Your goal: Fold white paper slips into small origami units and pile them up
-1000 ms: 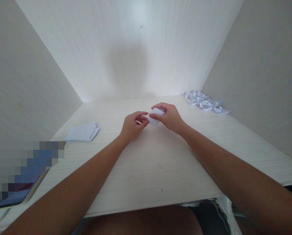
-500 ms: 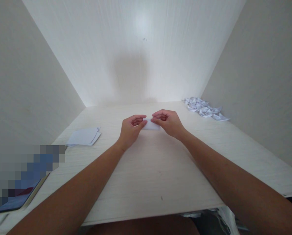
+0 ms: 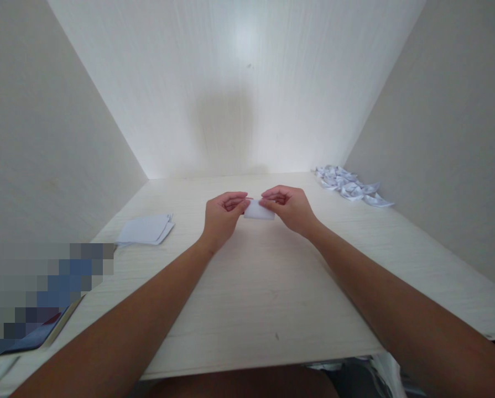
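Observation:
A small white piece of paper (image 3: pixel 259 210) is held up over the middle of the table, its lower edge straight. My left hand (image 3: pixel 225 214) pinches its left side between thumb and fingers. On the upper right part of the same paper, my right hand (image 3: pixel 289 207) has its thumb pressed on the front, with the fingers curled behind. Part of the paper's upper edge is covered by my fingers and thumbs. Whether the paper is folded in layers cannot be made out.
Flat white sheets of paper (image 3: pixel 144 229) lie stacked on the left of the table (image 3: pixel 230 315). Folded white paper pieces (image 3: pixel 350 185) are heaped at the back right by the side wall. A partly pixelated flat device (image 3: pixel 35 337) lies at the front left.
The view has shifted slightly. The paper shows a little more of its front between my hands, and both hands keep their grip on it.

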Available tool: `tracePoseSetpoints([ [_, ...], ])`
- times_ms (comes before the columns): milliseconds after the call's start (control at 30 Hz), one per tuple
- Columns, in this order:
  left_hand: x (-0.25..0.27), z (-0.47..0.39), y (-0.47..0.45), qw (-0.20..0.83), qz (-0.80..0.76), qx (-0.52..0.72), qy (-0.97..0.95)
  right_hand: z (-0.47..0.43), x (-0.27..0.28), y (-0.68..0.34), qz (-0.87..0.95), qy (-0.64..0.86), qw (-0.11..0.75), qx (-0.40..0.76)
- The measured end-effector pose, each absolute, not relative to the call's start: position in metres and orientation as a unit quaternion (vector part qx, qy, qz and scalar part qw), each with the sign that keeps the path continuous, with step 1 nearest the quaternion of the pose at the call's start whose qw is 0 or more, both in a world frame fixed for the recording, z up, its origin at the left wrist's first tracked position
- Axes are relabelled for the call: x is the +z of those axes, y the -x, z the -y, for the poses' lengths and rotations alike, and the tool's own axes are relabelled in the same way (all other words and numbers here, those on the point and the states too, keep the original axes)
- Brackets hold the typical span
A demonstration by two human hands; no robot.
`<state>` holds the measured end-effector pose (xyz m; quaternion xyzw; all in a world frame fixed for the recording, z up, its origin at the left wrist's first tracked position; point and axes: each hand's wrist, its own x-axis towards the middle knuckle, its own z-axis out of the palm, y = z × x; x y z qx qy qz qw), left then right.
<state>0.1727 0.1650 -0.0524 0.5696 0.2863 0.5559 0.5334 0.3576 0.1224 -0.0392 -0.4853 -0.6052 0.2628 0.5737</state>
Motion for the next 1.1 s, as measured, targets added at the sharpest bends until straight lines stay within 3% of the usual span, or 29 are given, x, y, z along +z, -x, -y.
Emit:
tracePoseSetpoints([
  [733,-0.048,-0.163,-0.171,0.534,-0.297,0.555,-0.565,-0.115,-0.034,-0.354,0.677,0.496,0.514,0.176],
  [1100,-0.041,-0.156,-0.171,0.451,-0.29,0.552,-0.639,-0.113,-0.032,-0.354,0.707,0.494,0.464,0.2],
])
